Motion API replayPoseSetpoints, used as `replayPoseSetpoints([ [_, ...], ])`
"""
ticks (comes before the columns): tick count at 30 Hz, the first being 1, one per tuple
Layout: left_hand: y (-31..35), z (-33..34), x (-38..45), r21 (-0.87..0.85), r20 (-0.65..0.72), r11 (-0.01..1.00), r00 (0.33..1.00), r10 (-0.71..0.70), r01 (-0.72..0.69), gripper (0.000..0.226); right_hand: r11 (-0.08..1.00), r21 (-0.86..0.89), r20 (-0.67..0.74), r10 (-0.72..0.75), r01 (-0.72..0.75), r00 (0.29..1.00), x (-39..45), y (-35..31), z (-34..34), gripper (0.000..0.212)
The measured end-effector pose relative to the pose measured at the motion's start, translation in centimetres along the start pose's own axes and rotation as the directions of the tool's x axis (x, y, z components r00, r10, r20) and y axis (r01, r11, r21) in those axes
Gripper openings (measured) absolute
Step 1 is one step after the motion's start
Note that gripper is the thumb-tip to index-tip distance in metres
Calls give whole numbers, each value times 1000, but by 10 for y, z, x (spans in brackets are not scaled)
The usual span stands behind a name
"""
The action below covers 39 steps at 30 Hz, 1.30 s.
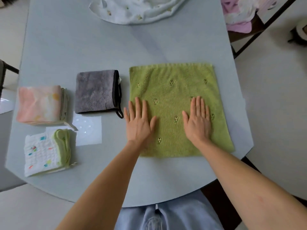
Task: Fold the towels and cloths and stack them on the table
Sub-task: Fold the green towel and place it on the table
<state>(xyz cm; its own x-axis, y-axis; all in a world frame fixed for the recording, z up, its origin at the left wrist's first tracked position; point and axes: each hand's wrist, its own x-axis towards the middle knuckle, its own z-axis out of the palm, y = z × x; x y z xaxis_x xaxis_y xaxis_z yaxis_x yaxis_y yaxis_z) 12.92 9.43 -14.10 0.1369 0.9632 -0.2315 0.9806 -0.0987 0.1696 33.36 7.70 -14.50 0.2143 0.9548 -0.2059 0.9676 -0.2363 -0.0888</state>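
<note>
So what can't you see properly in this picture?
- White cloth, head view: its far part is cut off by the top edge.
- Pink pile: cut by the top edge, blurry, partly behind a dark frame bar.
- Green towel: the hands, left and right, cover parts of it.
- Its little embroidered pictures: too small to tell.
- Gray cloth: layers can't be counted.

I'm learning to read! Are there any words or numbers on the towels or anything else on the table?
No words or numbers can be read anywhere.
Square green terry towel: small embroidered pictures, no letters.
Folded grey plush cloth: a small white tag at its edge, too small to read.
Folded white cloth with coloured prints: pictures only.
</note>
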Motion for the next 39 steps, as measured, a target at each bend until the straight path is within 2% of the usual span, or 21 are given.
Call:
replayPoseSetpoints([
  [4,33,-28,57,15,-45,987,986,163,-162,68,982,2,-5,-188,188,982,35,-44,-16,65],
  [6,36,-24,69,-13,-4,989,989,149,-149,65,967,-29,26,-253,253,967,43,-53,-15,62],
  [8,26,-14,72,-14,12,989,989,149,-149,68,950,-58,38,-305,307,951,50,-35,-12,61],
  [9,20,-11,74,5,-8,986,986,168,-168,69,948,-60,28,-311,312,950,56,-22,-10,62],
  [11,12,-9,85,16,-37,984,984,175,-175,69,974,-40,-1,-223,223,975,73,3,-12,65],
  [14,19,-13,104,-25,-35,1000,999,12,-13,67,1000,14,-6,-15,15,1000,84,17,-15,70],
  [15,22,-16,108,-38,-41,999,999,-25,24,62,1000,22,2,12,-12,1000,83,17,-16,71],
  [16,24,-18,111,-30,-63,999,998,-27,25,55,1000,25,2,1,-1,1000,83,18,-17,70],
  [18,21,-31,128,24,-96,999,995,31,-28,49,991,15,-10,-131,131,991,98,17,-29,63],
  [20,15,-45,154,21,-47,994,993,108,-107,55,952,4,15,-305,305,952,123,14,-46,61],
  [21,12,-54,167,-20,11,991,992,129,-129,59,934,4,50,-357,357,933,138,12,-54,66],
  [23,6,-73,193,-86,152,989,979,133,-121,65,920,-2,154,-386,391,909,167,8,-67,81],
  [26,-2,-93,213,19,295,983,941,167,-180,77,920,-1,223,-381,391,897,192,-1,-77,86],
  [28,-5,-99,218,76,389,969,902,188,-235,84,921,11,262,-380,390,887,201,-8,-83,82],
  [31,-5,-104,222,114,460,966,874,157,-234,65,919,5,348,-371,393,861,211,-18,-93,75],
  [35,-2,-111,221,173,416,941,888,198,-290,33,916,-76,464,-317,394,827,222,-17,-108,55],
  [38,2,-113,213,233,393,940,908,145,-251,32,902,-179,425,-289,393,858,219,-5,-118,20],
  [39,5,-115,209,270,375,929,917,140,-252,35,896,-225,387,-279,383,879,216,-2,-121,21],
])
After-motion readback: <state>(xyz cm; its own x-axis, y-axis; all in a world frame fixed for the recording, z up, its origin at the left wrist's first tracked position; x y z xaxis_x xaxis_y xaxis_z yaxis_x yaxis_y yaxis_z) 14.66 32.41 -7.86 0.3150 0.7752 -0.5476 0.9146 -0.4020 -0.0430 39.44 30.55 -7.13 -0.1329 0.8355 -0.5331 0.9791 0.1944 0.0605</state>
